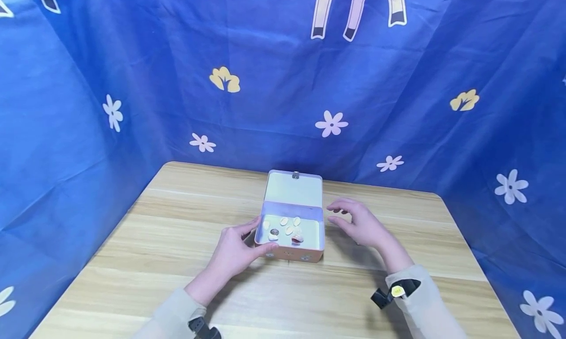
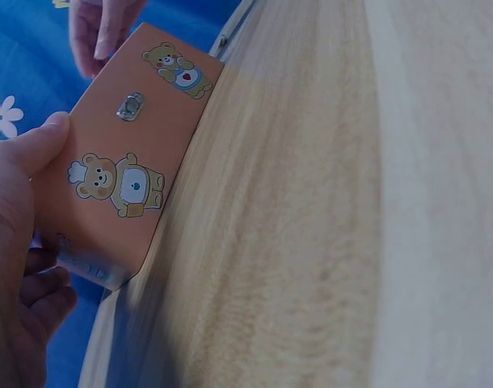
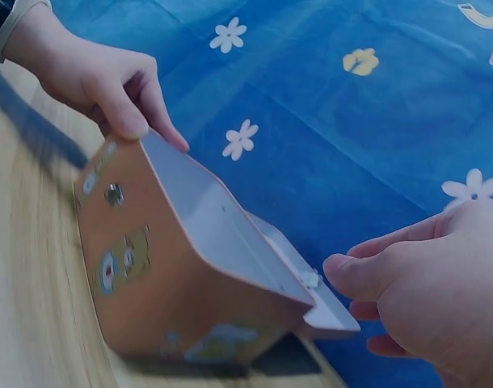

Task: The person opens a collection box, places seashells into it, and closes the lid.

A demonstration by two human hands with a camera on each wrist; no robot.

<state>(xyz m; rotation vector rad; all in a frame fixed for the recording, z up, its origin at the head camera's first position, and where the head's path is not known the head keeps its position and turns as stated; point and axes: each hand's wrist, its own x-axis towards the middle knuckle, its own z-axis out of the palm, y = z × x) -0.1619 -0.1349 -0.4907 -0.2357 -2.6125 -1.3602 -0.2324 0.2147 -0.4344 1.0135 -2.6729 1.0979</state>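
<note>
An orange tin box (image 1: 289,253) with bear pictures and a metal clasp on its front (image 2: 130,106) stands on the table, its hinged lid (image 1: 294,189) laid back open. Inside, on the pale floor, lie several small whitish shells (image 1: 289,230), a dark-patterned shell (image 1: 274,232) and a larger reddish one (image 1: 297,238). My left hand (image 1: 234,250) grips the box at its front left corner, thumb along the front rim and fingers at the left side. Just off the box's right side, my right hand (image 1: 360,225) hovers with loosely bent fingers, nothing seen in it.
The box rests on a wood-grain table (image 1: 168,231), near its far edge. A blue curtain (image 1: 274,108) printed with flowers hangs behind the table and along both sides. Black straps (image 1: 395,292) circle both wrists over light sleeves.
</note>
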